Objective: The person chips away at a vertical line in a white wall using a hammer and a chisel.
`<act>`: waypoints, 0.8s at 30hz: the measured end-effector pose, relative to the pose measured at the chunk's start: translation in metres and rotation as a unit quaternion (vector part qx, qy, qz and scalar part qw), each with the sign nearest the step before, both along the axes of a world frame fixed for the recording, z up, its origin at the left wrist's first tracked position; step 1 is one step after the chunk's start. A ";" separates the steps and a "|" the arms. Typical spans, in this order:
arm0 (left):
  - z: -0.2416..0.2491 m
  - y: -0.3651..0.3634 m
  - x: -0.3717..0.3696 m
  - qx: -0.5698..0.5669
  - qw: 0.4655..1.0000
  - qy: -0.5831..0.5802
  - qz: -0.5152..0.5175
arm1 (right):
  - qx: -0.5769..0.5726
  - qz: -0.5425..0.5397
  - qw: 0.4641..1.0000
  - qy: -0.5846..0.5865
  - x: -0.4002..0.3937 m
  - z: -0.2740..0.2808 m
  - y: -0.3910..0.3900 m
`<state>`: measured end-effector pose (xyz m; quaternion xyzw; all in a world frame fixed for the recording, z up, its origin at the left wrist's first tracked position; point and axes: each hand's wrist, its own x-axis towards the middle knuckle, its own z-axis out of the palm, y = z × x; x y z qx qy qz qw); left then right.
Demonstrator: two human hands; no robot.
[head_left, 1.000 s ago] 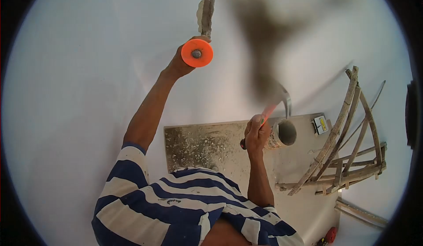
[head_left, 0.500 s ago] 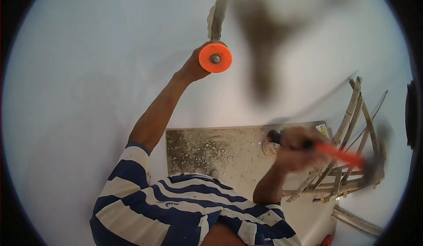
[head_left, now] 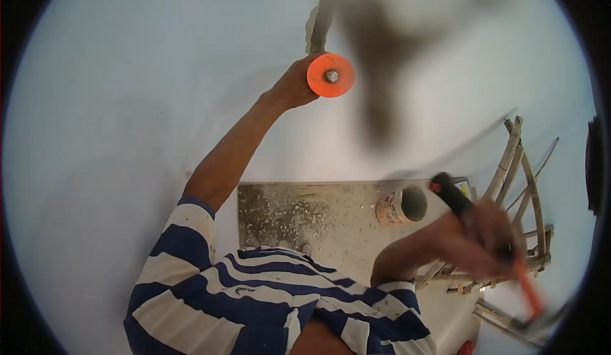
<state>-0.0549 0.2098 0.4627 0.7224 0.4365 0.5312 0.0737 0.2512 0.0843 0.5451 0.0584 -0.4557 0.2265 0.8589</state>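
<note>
At the upper middle, my left hand [head_left: 296, 86] is closed around a chisel with a round orange hand guard [head_left: 345, 78]. The chisel's grey struck end faces me at the guard's centre, and its tip is hidden behind the guard. Just above this hand, a rough groove [head_left: 323, 18] is cut into the white wall. Low on the right, my right hand [head_left: 480, 240] grips a hammer [head_left: 453, 196] by its black and red handle. The hammer head, at the lower right, is smeared by motion and well apart from the chisel.
On the floor stands a paint-spattered bucket [head_left: 389, 208], left of a wooden frame of rough sticks [head_left: 509, 158] leaning at the wall. Pale chips and debris [head_left: 280, 218] are scattered over the floor below. A large dark blur [head_left: 379, 69] covers part of the upper view.
My right hand has swung the hammer down and to the right, away from the chisel, uncovering the bucket. The left hand and chisel appear slightly farther right and up.
</note>
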 end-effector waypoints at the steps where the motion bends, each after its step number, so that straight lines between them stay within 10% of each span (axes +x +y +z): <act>1: 0.001 0.001 0.002 0.002 1.000 -0.003 0.001 | 0.002 0.001 1.000 -0.003 0.033 -0.027 0.015; 3: 0.000 -0.001 -0.002 -0.023 1.000 -0.002 0.010 | -0.060 -0.151 0.920 -0.356 -0.031 -0.078 0.057; 5: 0.015 0.005 -0.010 -0.058 0.997 0.040 0.029 | -0.107 -0.280 0.697 -0.651 -0.064 -0.134 0.090; 6: 0.007 0.000 -0.012 -0.111 0.990 0.083 0.038 | -0.272 -0.203 0.664 -0.667 -0.076 -0.132 0.087; 7: -0.005 0.008 -0.015 -0.108 0.970 -0.119 -0.180 | -0.308 -0.184 0.707 -0.609 -0.066 -0.130 0.063; 8: -0.009 0.022 -0.008 0.004 0.999 0.047 0.010 | -0.297 -0.169 0.773 -0.534 -0.062 -0.108 0.068; 12: 0.009 0.008 -0.003 -0.041 0.999 0.007 0.034 | -0.108 0.003 0.989 -0.096 -0.020 -0.010 0.019; 13: 0.006 0.007 -0.002 -0.032 0.999 -0.001 0.022 | 0.009 0.276 0.947 0.162 -0.004 -0.030 0.021; 14: 0.003 0.007 -0.004 -0.034 0.999 -0.003 0.023 | 0.006 0.277 0.947 0.162 -0.006 -0.059 0.035; 15: 0.004 0.006 -0.003 -0.038 0.999 0.002 0.017 | -0.039 -0.062 0.995 -0.060 -0.018 -0.083 0.046; 16: 0.006 0.005 -0.001 -0.040 0.999 0.003 0.009 | -0.076 -0.391 0.875 -0.276 -0.030 -0.119 0.064; 17: 0.019 0.008 -0.003 -0.037 0.999 0.002 0.006 | -0.070 -0.389 0.706 -0.587 -0.049 -0.196 0.112; 18: 0.027 0.002 -0.007 -0.098 0.995 0.024 0.029 | -0.238 -0.188 0.729 -0.613 -0.080 -0.127 0.084; 22: 0.001 0.009 -0.003 -0.017 0.997 0.009 0.075 | -0.127 -0.289 0.847 -0.428 -0.043 -0.085 0.052; 24: 0.015 0.009 -0.004 -0.084 0.995 0.004 0.060 | -0.107 0.031 0.990 -0.085 -0.032 -0.036 0.033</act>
